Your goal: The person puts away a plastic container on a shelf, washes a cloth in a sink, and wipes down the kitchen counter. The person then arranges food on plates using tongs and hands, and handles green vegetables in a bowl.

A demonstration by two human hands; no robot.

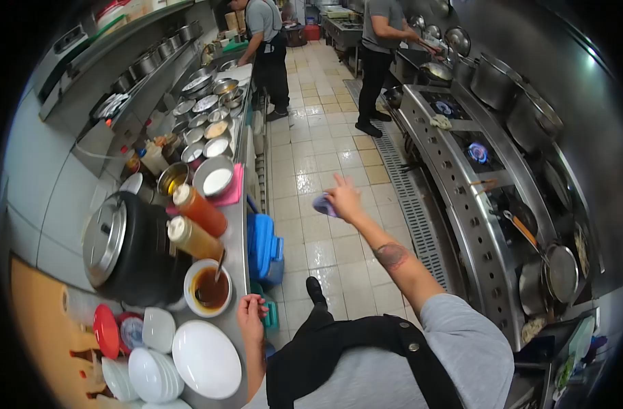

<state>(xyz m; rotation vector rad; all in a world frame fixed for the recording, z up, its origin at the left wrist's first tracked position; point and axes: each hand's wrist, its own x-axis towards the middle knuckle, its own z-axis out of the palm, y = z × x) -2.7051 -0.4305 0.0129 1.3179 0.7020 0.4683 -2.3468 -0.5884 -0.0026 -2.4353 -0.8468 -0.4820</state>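
Note:
My right hand (345, 200) is stretched forward over the tiled floor, gripping a bunched purple cloth (323, 205). Some of its fingers are smeared by motion. My left hand (252, 312) hangs by the counter's edge with its fingers curled in, and nothing shows in it. Left of that hand, a white bowl (203, 305) of brown sauce sits on the counter with a spoon (220, 264) standing in it. A large white oval plate (207, 359) lies close by. Behind the bowl are a squeeze bottle of yellowish sauce (195, 240) and one of orange sauce (203, 213).
On the right runs a steel stove (454, 194) with a lit burner (477, 153), pots and a strainer (561, 273). A black cooker (137, 249) and several metal bowls crowd the left counter. Blue bins (265, 249) stand beneath it. Two people (265, 51) (378, 61) work further ahead.

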